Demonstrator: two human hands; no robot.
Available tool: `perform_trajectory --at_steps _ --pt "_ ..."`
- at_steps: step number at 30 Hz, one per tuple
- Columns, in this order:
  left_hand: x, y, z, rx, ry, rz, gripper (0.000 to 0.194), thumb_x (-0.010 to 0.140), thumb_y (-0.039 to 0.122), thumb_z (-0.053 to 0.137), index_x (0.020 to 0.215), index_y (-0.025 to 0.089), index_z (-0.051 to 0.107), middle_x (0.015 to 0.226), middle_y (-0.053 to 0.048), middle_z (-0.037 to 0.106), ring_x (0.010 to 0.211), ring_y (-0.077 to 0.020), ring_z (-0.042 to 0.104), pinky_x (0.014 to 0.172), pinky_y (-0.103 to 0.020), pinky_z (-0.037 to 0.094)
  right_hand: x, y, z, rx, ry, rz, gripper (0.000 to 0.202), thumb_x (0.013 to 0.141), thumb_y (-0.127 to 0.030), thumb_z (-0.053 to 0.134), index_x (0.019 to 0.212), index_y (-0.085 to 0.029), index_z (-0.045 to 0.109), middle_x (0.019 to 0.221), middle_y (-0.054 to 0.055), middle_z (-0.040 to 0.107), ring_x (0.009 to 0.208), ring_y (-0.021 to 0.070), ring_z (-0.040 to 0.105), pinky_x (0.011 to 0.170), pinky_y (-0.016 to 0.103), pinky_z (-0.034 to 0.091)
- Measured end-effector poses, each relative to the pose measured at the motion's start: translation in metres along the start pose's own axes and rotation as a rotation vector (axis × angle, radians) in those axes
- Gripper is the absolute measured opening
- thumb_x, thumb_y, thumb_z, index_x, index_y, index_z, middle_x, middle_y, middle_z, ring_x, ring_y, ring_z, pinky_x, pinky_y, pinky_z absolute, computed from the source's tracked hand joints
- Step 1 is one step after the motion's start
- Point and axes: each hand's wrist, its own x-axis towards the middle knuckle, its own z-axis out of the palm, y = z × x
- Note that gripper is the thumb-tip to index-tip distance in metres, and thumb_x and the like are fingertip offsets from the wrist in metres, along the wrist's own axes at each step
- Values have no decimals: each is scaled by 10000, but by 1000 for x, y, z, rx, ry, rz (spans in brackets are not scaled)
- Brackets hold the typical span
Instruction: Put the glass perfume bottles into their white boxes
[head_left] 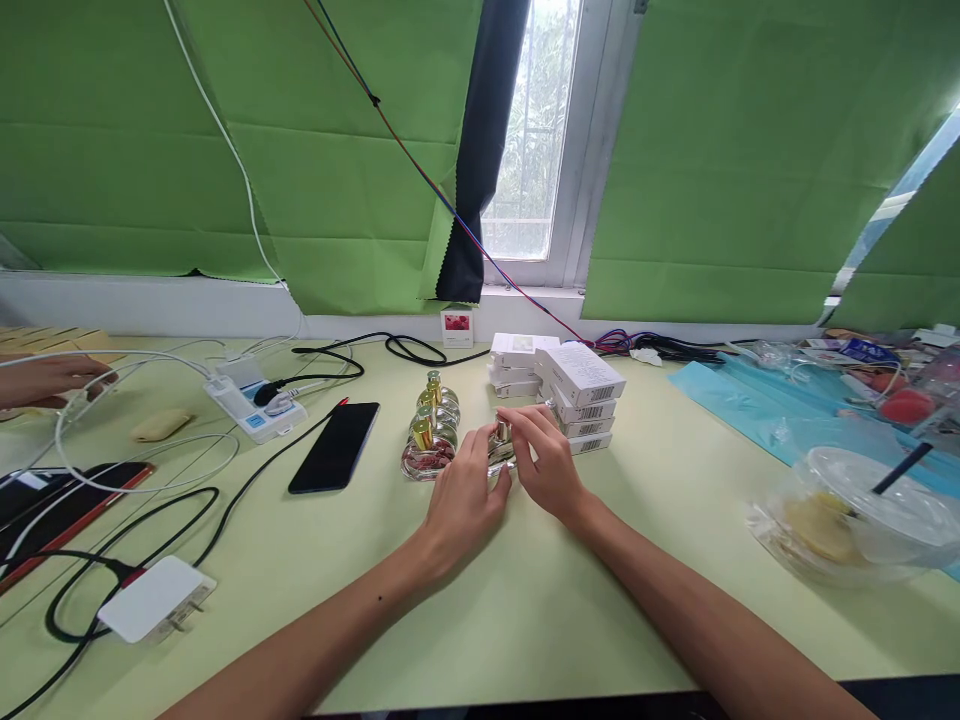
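Note:
A glass perfume bottle [501, 447] with a shiny cap stands between my hands, partly covered by the fingers. My left hand [466, 492] is closed at its left side, thumb near the base. From the right, my right hand [546, 462] has its fingertips curled over the cap area. Just left of my left hand is a row of several similar perfume bottles [429, 460] with gold caps. Behind and beside my right hand, white boxes [583, 375] with printed barcodes are stacked, with more white boxes [517, 350] behind them.
A black phone [334, 447] lies to the left, near a power strip [253, 400], cables and a white charger [156, 598]. Another person's hand [56, 380] is at the far left. To the right are a lidded plastic cup [877, 500] and blue sheeting [757, 405].

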Motion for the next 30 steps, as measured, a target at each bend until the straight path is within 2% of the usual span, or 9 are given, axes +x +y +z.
perform_trajectory --at_steps 16,30 --pt "0 2 -1 6 -24 -18 493 920 213 517 1405 178 437 1330 -142 618 1110 -292 668 857 -413 540 0 0 0 2 -3 10 376 1024 -129 396 1274 -235 656 1019 89 717 965 231 611 848 398 549" --pt "0 1 0 -4 -17 -17 503 920 210 527 1414 180 438 1325 -140 621 1146 -300 658 892 -428 545 1 0 0 7 1 0 366 1025 -117 399 1263 -230 652 1019 87 715 952 221 607 845 384 540"
